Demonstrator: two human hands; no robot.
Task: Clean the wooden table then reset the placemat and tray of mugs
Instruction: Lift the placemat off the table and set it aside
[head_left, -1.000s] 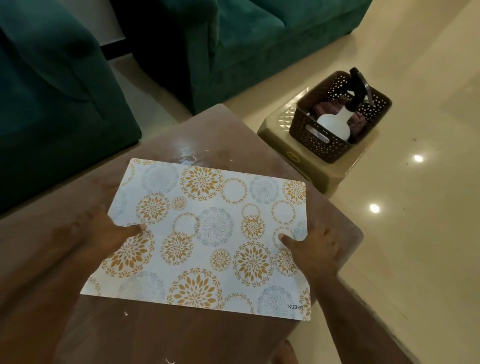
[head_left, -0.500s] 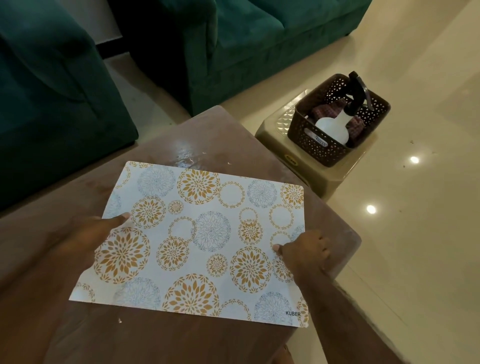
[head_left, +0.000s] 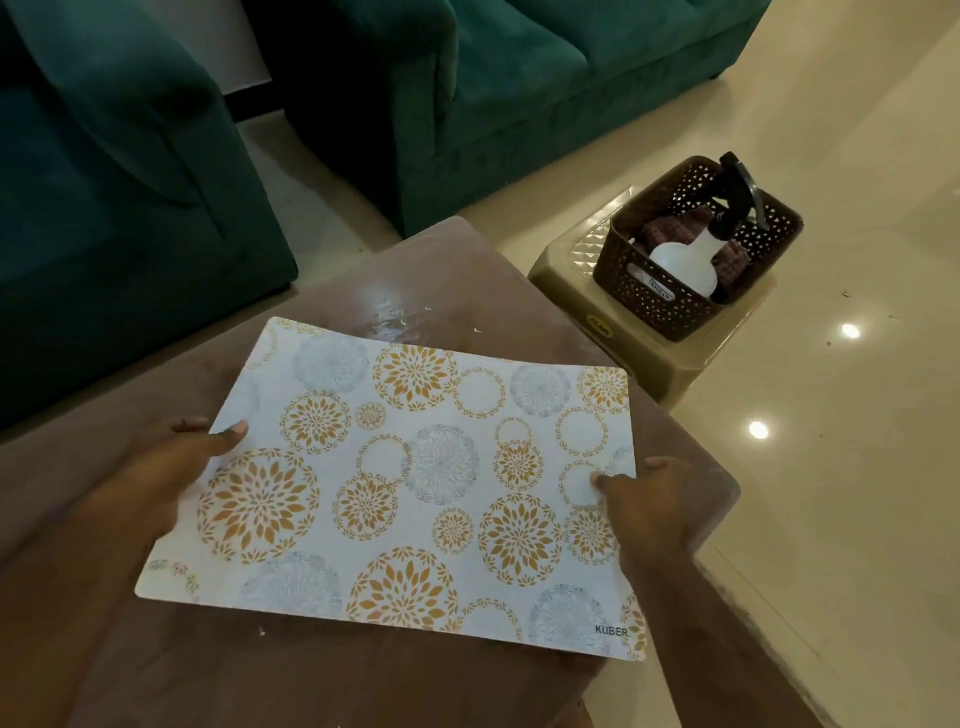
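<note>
Two hands, left (head_left: 171, 462) and right (head_left: 647, 501), gripping opposite edges of thin rectangular floral placemat (head_left: 415, 483) above glossy wooden table (head_left: 447, 270).

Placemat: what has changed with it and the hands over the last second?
The placemat has slid slightly toward the person and to the left over the wooden table. The left hand and right hand still pinch its side edges, the right thumb now nearer the edge. Unchanged: the spray bottle in the brown basket on the stool, and the wet patch and crumbs on the table.
</note>
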